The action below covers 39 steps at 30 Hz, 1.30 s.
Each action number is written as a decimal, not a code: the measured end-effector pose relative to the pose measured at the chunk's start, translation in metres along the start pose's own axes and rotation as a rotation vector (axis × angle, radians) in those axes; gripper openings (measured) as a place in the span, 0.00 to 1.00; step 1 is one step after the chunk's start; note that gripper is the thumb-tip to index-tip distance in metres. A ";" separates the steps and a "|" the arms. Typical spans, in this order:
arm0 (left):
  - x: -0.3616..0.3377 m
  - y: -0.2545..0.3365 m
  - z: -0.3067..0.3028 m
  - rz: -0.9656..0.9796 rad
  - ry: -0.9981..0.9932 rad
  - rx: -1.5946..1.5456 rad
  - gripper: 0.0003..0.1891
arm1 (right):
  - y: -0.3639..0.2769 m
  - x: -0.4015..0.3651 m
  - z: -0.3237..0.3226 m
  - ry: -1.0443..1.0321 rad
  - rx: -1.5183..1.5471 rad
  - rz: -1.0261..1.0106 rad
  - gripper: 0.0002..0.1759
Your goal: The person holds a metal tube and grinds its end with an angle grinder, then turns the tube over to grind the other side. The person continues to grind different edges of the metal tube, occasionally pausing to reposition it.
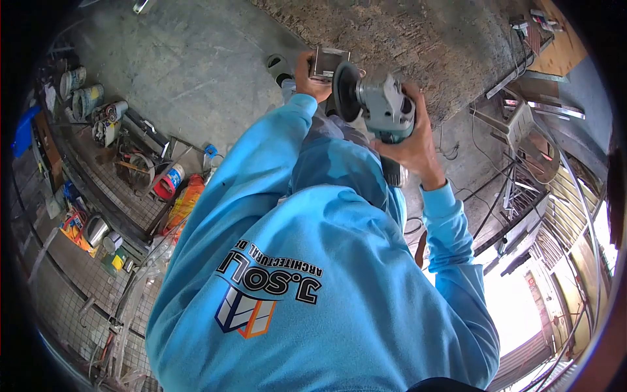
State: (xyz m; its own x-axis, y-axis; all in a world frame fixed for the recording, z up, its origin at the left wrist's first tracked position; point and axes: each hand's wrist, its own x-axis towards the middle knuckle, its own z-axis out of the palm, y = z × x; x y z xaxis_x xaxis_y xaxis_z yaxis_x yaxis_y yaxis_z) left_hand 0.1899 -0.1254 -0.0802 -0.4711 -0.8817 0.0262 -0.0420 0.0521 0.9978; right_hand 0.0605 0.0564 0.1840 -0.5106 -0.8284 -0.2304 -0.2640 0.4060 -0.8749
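My left hand (309, 80) is wrapped round the near left side of a small boxy metal piece (330, 63) with shiny faces. An angle grinder (386, 103) is in my right hand (418, 145), whose fingers curl round its green-grey body. The grinder's dark round disc (347, 92) faces left, close beside the metal piece; whether the two touch I cannot tell. Both hands are out in front of my knees, at the upper middle of the view.
Paint buckets (87, 100) and a red-and-white bucket (168, 183) stand at the left beside wire mesh racks. A plastic stool (516, 124) and metal bars lie at the right. A rough brown board (405, 39) spans the top. Cables trail on the floor at the right.
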 end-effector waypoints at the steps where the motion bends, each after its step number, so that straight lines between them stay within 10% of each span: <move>1: 0.001 -0.003 0.000 0.004 0.003 0.000 0.44 | 0.001 -0.004 -0.001 -0.027 -0.015 0.010 0.61; 7: 0.003 -0.009 0.006 -0.246 -0.008 -0.369 0.43 | 0.004 0.003 0.000 -0.017 -0.012 0.026 0.60; 13: 0.006 0.007 0.002 -0.061 -0.073 0.003 0.37 | 0.004 0.008 0.000 0.001 0.017 0.032 0.58; 16: 0.012 0.013 0.005 -0.435 0.043 -0.553 0.35 | -0.008 -0.013 -0.003 -0.045 -0.066 -0.002 0.57; 18: 0.008 0.036 -0.004 0.002 -0.064 0.070 0.35 | -0.016 -0.026 -0.004 -0.102 -0.065 0.057 0.56; 28: 0.006 0.004 -0.005 0.126 -0.011 0.094 0.41 | -0.023 -0.023 -0.002 -0.011 -0.093 0.075 0.58; 34: 0.007 -0.017 0.008 -0.235 0.085 -0.377 0.39 | -0.016 -0.004 0.006 -0.010 -0.100 0.043 0.59; 39: 0.009 -0.004 -0.001 0.127 0.026 0.017 0.35 | -0.022 0.004 0.004 -0.014 -0.051 0.088 0.58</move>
State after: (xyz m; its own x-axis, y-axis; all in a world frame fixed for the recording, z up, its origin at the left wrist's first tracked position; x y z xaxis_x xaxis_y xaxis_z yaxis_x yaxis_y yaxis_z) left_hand 0.1864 -0.1339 -0.0840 -0.4507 -0.8793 0.1538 0.0011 0.1718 0.9851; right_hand 0.0678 0.0420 0.2007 -0.5225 -0.7938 -0.3114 -0.2604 0.4963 -0.8282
